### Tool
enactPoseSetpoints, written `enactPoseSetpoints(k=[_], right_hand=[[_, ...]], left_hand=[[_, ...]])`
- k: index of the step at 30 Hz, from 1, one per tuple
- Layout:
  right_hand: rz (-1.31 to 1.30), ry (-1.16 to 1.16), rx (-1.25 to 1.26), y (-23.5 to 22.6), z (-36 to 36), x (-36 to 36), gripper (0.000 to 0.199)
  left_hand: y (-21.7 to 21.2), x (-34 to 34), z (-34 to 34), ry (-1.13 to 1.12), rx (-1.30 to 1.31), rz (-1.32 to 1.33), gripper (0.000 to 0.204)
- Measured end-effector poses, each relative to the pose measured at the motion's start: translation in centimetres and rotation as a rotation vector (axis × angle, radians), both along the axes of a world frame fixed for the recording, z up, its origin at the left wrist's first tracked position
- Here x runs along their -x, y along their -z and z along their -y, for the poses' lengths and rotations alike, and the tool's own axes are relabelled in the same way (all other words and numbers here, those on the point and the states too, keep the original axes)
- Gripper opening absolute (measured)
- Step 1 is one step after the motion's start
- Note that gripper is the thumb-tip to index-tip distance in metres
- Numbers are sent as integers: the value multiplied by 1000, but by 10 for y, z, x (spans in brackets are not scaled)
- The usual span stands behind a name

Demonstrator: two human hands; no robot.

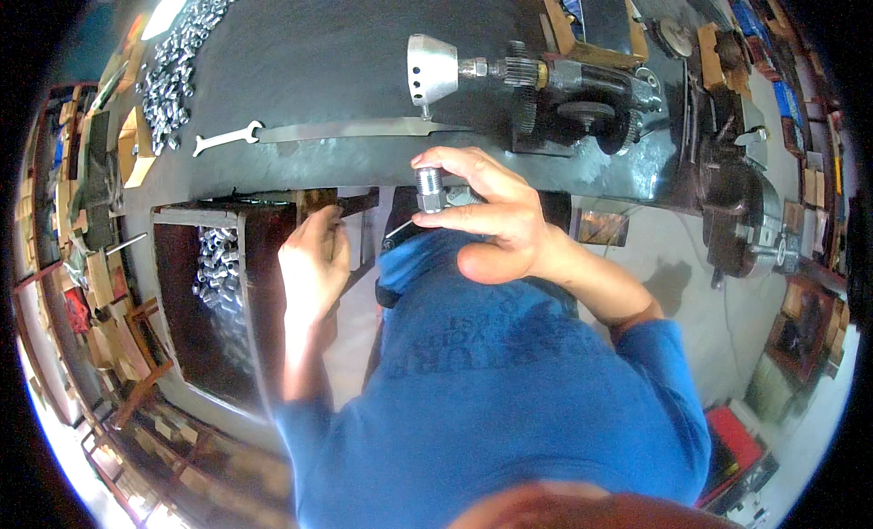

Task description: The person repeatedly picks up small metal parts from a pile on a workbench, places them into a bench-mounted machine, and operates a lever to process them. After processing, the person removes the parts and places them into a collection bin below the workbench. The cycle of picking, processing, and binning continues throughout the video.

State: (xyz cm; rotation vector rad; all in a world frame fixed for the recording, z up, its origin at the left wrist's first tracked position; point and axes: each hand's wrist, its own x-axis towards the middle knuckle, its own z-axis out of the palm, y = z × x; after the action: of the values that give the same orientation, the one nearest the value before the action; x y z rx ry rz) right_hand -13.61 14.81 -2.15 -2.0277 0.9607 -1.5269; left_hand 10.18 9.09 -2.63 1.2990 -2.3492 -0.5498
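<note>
My right hand [509,215] is raised in front of my chest, gripping a threaded metal fitting [429,191] upright. One fingertip presses on its threaded top and another finger supports its hex-shaped base; the thumb stays apart below. A thin bright rod [398,228] shows beside the lower finger. My left hand [314,256] is lower and to the left, near the bench's front edge, with its fingers curled together. What those fingers hold, if anything, is hidden. Beyond both hands, an open-end wrench [227,138] and a long flat metal strip [355,129] lie on the dark bench [346,65].
A geared machine [568,79] with a silver perforated cone [431,70] stands on the bench at right. Many metal fittings [173,83] are heaped at far left. Below the bench, an open box [195,218] holds more fittings. A dark vise-like device [741,201] is at right.
</note>
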Motion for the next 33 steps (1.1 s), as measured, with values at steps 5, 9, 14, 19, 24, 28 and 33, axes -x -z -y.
enactPoseSetpoints(k=[5, 9, 14, 19, 24, 28, 33], right_hand=[[-28, -25, -4, 0, 2, -8, 36], [-43, -22, -15, 2, 1, -13, 36], [-54, -15, -30, 2, -1, -22, 36], [-155, 65, -28, 4, 0, -32, 35], [-209, 123, -30, 10, -3, -40, 34], [-149, 73, -194, 20, -17, -29, 37], [-508, 320, -651, 103, -64, -1, 45]], left_hand=[[8, -18, -4, -106, 80, 13, 12], [-2, -15, -6, -206, -59, 8, 18], [5, -8, -17, -252, -631, -662, 9], [-9, 31, -18, 56, -688, -906, 28], [-9, 43, -19, -19, -816, -1043, 27], [-1, 34, -13, -59, -785, -1060, 27], [7, 26, -6, -107, -765, -1079, 21]])
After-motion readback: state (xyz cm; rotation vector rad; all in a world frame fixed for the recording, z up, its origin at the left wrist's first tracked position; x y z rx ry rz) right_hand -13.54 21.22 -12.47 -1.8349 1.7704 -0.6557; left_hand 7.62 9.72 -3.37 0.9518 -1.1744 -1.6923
